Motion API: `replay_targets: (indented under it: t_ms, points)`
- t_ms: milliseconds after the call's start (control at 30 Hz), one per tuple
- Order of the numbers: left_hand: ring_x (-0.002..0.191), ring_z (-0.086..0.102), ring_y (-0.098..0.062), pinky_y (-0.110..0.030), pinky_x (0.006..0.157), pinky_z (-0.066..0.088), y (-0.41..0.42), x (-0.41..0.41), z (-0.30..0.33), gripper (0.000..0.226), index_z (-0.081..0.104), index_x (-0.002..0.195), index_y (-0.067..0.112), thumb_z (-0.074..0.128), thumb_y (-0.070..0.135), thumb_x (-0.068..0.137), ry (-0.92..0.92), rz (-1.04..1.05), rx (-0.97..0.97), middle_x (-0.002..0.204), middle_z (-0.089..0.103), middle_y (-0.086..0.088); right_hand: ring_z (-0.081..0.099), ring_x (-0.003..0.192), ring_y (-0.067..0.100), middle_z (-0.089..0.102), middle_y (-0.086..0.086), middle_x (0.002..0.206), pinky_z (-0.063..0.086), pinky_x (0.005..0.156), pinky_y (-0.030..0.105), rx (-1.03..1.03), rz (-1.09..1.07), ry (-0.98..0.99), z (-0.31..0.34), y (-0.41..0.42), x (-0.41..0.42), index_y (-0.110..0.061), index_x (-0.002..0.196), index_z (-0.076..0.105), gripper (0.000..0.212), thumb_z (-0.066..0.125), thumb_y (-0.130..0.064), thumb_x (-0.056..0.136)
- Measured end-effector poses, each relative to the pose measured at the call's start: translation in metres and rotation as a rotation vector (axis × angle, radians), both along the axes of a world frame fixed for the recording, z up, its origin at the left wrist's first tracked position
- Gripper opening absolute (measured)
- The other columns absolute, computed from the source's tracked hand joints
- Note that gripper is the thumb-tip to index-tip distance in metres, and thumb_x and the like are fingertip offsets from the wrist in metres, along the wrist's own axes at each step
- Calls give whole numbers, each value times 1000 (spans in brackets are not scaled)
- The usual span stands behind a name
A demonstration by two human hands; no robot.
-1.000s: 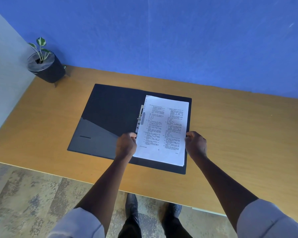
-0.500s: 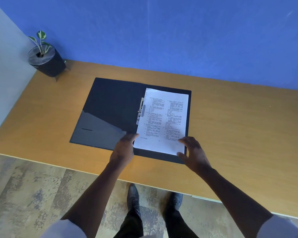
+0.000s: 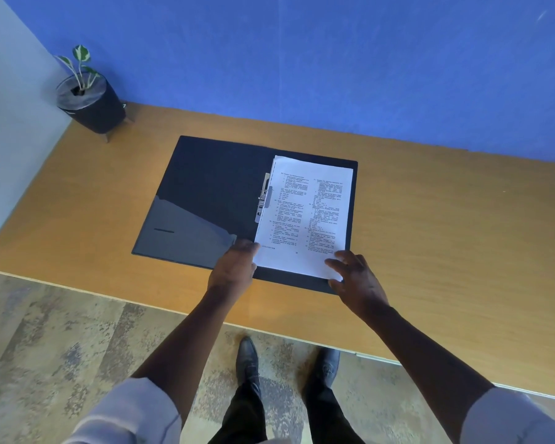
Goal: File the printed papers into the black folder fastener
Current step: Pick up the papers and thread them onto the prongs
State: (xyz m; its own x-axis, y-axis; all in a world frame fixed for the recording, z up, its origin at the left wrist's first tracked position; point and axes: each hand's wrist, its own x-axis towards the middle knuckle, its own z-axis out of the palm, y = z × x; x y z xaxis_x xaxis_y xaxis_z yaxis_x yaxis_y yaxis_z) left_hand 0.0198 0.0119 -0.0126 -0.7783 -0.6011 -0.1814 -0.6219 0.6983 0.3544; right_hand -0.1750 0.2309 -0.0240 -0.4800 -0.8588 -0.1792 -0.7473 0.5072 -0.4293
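Note:
A black folder (image 3: pixel 212 187) lies open on the wooden desk (image 3: pixel 446 225). A stack of printed papers (image 3: pixel 305 216) rests on its right half, its left edge beside the silver fastener (image 3: pixel 263 198) at the spine. My left hand (image 3: pixel 234 267) pinches the stack's lower left corner. My right hand (image 3: pixel 356 278) lies with fingers spread over the lower right corner, fingertips on the top sheet and thumb at the stack's edge.
A small plant in a black pot (image 3: pixel 90 100) stands at the desk's far left corner against the blue wall. The desk's front edge (image 3: pixel 141 304) runs just below my hands, with the floor and my shoes beneath.
The papers have come down flat on the folder's right half. My right hand went from gripping the right edge to resting spread on the lower right corner.

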Motion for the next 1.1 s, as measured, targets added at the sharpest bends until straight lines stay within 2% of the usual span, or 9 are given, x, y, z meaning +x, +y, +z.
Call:
replay_targets:
  t_ms: [467,933,1100]
  points:
    - [98,67,-26,-35,74,55,3,-1,-1,28,61,118,11,59,7,90,-57,10,-35,120,64,-6,44,131,22,50,-1,147,56,97,41,56,4,14,5,-1,1,-21,136,60,42,67,-21,95]
    - [102,67,-24,-36,79,60,3,3,-3,29,59,120,12,62,9,91,-39,-6,-29,124,64,-5,46,132,24,47,2,150,57,98,41,59,27,43,3,0,0,-19,139,58,45,68,-21,95]
    - [106,66,-25,-38,81,60,6,7,-4,47,50,131,18,67,11,88,13,7,-27,128,62,-4,49,134,23,45,3,151,54,100,41,-6,-64,-79,3,-3,-8,-17,146,45,58,67,-31,94]
